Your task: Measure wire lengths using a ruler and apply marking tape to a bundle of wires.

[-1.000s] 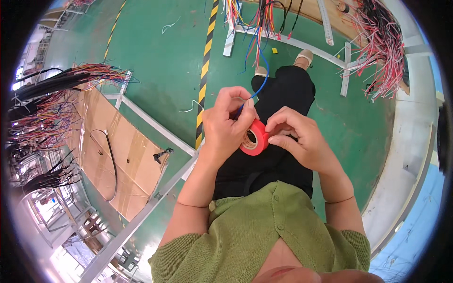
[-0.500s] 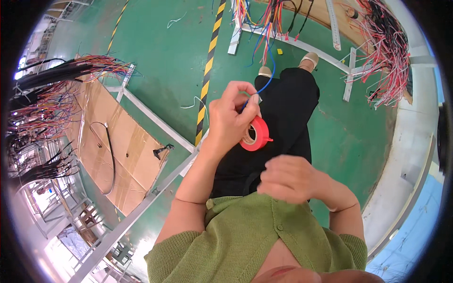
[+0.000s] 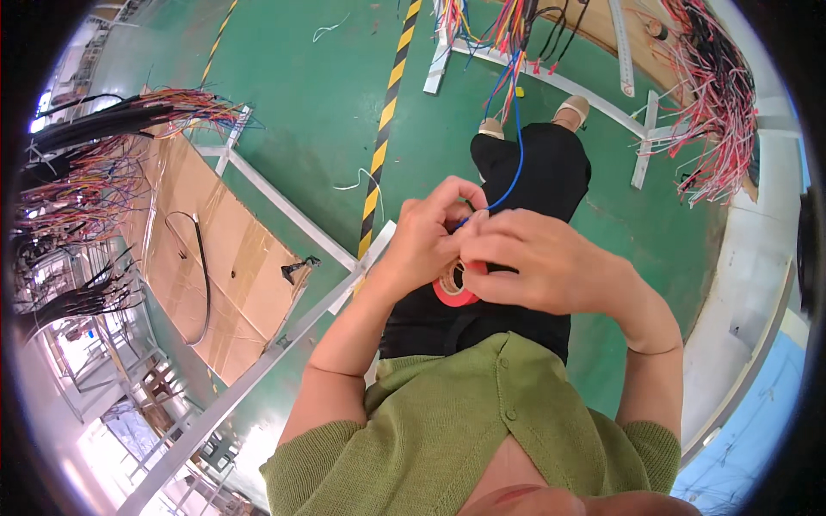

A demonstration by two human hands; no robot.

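Note:
My left hand is closed in a pinch on a blue wire, which runs up in a curve to a hanging bundle of coloured wires. Right against its fingertips is my right hand, its fingers curled and closed; what they pinch is hidden. Just below the meeting fingers hangs a roll of red tape, partly covered by both hands. Which hand bears the roll cannot be made out.
A white metal frame stands at left around a cardboard sheet with a dark cable on it. Thick wire bundles hang at far left and upper right. Yellow-black tape marks the green floor.
My right hand has risen from near my waist to meet my left hand. The left hand has come slightly lower, and the tape roll has dropped a little with it.

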